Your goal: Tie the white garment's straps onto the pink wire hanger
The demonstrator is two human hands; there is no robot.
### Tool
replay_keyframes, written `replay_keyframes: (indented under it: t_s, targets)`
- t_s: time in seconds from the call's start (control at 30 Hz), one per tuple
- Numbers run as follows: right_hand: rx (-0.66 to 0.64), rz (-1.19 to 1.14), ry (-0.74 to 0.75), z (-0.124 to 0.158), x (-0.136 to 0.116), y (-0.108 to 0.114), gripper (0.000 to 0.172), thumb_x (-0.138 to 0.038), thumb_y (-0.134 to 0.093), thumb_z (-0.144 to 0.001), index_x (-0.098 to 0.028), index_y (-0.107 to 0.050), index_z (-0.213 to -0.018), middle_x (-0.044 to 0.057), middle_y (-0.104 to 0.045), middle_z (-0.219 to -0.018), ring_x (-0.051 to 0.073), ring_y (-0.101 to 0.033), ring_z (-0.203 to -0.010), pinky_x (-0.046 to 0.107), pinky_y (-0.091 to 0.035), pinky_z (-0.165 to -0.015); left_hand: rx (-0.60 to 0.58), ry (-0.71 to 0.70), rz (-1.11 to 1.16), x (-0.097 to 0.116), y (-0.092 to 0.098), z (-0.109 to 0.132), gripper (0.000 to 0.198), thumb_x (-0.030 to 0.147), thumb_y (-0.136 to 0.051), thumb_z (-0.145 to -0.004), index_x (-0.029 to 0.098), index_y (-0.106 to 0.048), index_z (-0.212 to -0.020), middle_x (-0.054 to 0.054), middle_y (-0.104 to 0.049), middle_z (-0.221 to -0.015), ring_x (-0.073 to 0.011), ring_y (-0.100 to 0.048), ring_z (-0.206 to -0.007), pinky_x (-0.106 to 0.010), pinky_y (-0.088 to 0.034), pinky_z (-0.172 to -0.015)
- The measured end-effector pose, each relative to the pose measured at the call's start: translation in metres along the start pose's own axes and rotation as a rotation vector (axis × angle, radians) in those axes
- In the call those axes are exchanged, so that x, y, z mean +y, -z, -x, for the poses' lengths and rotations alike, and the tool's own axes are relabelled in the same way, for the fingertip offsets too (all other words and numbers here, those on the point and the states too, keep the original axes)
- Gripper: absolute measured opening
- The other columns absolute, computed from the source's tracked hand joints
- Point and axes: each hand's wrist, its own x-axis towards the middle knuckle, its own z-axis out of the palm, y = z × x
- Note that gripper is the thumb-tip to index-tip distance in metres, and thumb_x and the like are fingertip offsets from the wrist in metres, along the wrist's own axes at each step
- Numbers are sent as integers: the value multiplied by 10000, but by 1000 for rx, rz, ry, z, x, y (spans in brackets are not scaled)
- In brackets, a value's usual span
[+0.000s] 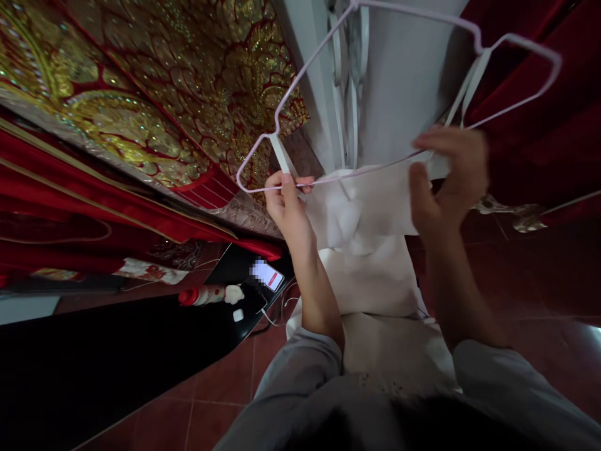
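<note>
A thin pale pink clothes hanger (319,47) spans the upper middle of the view. From it hangs a white garment (370,275) by straps looped over both ends. My left hand (288,203) is closed on the hanger's lower bar at the left, beside the left white strap (283,155). Over at the right end, my right hand (448,178) is slightly blurred, thumb and fingers apart around the garment's upper edge, just below the right strap (469,88). The garment falls between my forearms toward my lap.
Gold-sequinned red garments (197,81) hang at the left, with dark red cloth (521,138) at the right. A black tabletop (141,351) holds a lit phone (268,275), a red-capped bottle (200,295) and a small white case (238,315). White cables trail near its edge. Red tiles cover the floor.
</note>
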Motion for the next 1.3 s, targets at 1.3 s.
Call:
replay_keyframes:
  t_s: [1.3]
  targets:
    - [-345,-6,-254,25,-6,-8,63,-286,-657,-900,-302,-715,-881,54,-685,-1205,307,-553,-1243,647,-388,-1189,-101,174,-60,20,9,6,295,469,-659,-999,197,-734,-1085,-96,-802,-1101,-44,-455,-471,-212,-287,-408]
